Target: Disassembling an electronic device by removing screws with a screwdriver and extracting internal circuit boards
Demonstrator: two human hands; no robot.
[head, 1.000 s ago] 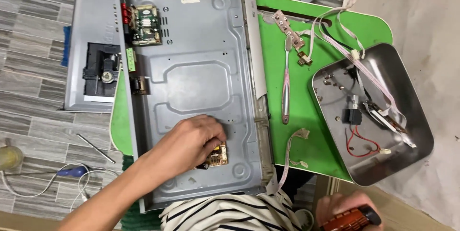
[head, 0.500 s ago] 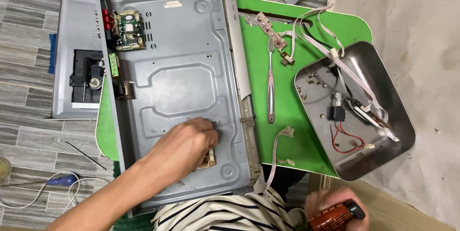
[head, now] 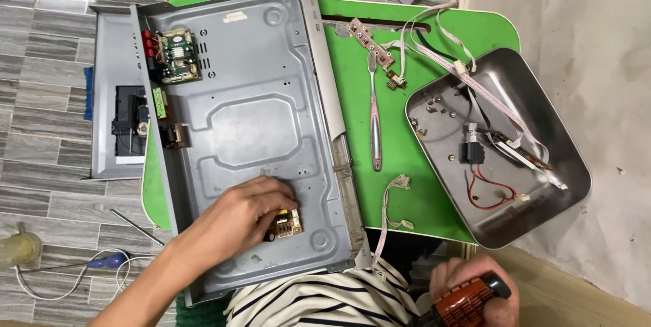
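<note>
In the near corner of the opened grey metal chassis (head: 258, 130) on the green tabletop (head: 407, 185), our left hand (head: 247, 215) still rests with its fingers closed together on the small circuit board (head: 288, 224), much as it did a moment ago. What has changed is below: our right hand (head: 475, 286) has come up into clearer view, clamped on the red-and-black tool handle (head: 468, 303). We judge the board is being held steady. The steel tray (head: 556, 164) of loose parts sits apart.
</note>
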